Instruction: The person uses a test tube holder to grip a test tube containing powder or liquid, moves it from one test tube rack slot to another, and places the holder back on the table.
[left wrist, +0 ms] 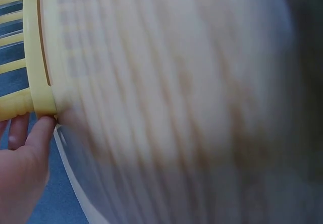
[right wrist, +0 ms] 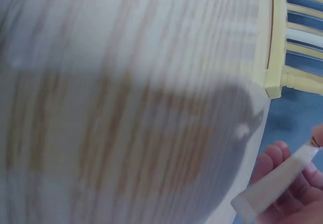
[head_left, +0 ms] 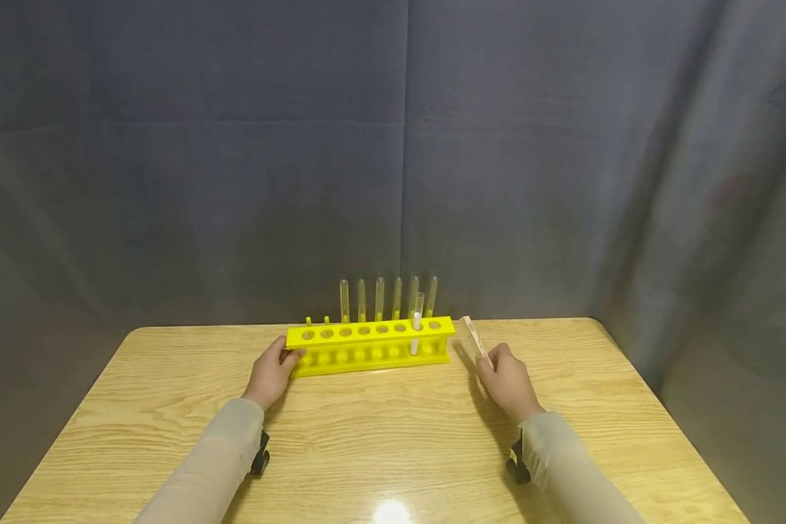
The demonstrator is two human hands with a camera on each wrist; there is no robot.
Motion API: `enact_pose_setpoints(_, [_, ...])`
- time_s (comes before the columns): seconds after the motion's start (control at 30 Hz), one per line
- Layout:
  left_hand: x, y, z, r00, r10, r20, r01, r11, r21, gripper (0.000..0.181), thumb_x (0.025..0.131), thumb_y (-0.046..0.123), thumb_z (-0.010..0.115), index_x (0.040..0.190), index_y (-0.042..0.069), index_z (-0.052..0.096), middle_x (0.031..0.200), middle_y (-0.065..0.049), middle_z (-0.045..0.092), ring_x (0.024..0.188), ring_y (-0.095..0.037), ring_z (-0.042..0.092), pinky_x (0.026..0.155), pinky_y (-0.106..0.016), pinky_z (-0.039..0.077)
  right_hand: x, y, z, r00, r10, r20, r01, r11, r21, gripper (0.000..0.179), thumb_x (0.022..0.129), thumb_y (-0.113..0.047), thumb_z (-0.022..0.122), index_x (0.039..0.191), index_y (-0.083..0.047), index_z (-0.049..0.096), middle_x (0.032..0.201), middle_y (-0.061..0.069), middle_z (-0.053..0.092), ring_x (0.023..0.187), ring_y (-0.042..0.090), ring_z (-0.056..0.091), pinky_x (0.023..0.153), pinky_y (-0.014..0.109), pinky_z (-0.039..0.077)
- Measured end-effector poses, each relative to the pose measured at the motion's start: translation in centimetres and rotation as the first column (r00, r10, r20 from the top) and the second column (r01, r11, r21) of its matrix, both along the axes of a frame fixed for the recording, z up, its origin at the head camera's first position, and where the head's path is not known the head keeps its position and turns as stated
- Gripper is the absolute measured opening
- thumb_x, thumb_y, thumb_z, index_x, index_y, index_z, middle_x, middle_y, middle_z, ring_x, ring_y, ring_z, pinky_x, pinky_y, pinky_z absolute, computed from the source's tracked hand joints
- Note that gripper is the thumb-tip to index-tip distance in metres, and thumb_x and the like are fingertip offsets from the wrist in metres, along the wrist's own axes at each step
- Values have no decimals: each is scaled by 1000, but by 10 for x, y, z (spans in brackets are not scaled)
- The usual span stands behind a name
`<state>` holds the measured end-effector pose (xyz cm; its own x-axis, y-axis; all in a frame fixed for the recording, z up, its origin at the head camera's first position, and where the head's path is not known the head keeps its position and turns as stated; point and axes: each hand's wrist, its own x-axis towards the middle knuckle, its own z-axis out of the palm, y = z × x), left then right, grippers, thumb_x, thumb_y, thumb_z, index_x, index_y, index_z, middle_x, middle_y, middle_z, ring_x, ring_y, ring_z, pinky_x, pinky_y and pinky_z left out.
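A yellow test tube rack [head_left: 370, 332] stands near the far edge of the table. At its left end my left hand [head_left: 271, 372] holds it, with the thumb against the end corner in the left wrist view [left wrist: 25, 168]. One test tube [head_left: 416, 321] with white contents is upright in a hole toward the rack's right end. Several clear tubes [head_left: 380, 295] stand on the pegs along the back. To the right of the rack, my right hand [head_left: 509, 384] pinches a slim wooden test tube clamp [head_left: 475, 339], which points up and to the left.
The pale wood-grain table [head_left: 393, 437] has rounded far corners. A grey curtain [head_left: 236, 182] hangs right behind it and along both sides. Two bare pegs [head_left: 317, 320] stick up at the rack's back left.
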<state>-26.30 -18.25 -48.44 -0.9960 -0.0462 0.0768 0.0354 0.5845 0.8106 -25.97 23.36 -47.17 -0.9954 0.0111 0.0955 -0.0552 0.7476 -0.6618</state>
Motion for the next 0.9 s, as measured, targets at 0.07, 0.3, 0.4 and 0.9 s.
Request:
enact_pose_setpoints(0.07, [0,-1,-2,1000,-7,1,7,1000,-1,16,107,20,55,105,6,49,80,-6,38,75,-21,39,70,-35,32,0,0,2,1000,-1,-7,1,1000,-20,26,105,-24,49,108,2,48,80,11,59,60,17,50,51,29,42])
enact_pose_setpoints(0.3, [0,0,-2,1000,-10,11,10,1000,-1,15,107,20,55,106,6,49,83,-6,41,80,-23,42,74,-37,33,-2,-1,11,996,-19,-82,15,999,-52,28,108,-21,46,114,6,47,73,8,52,54,15,44,45,25,37])
enact_pose_setpoints(0.4, [0,0,0,1000,-6,7,7,1000,-7,15,107,19,55,107,5,49,83,-7,41,81,-23,42,74,-37,33,-3,-2,14,994,-15,-111,9,999,-52,28,109,-20,46,116,7,46,77,11,54,55,16,45,45,25,38])
enact_pose_setpoints(0.9, [-3,-2,-3,1000,-7,3,7,1000,6,18,107,21,55,115,5,54,92,-9,54,87,-27,48,80,-40,38,-2,-17,29,985,-43,-164,31,997,-75,29,108,-15,43,120,10,48,85,15,54,62,19,47,52,30,40])
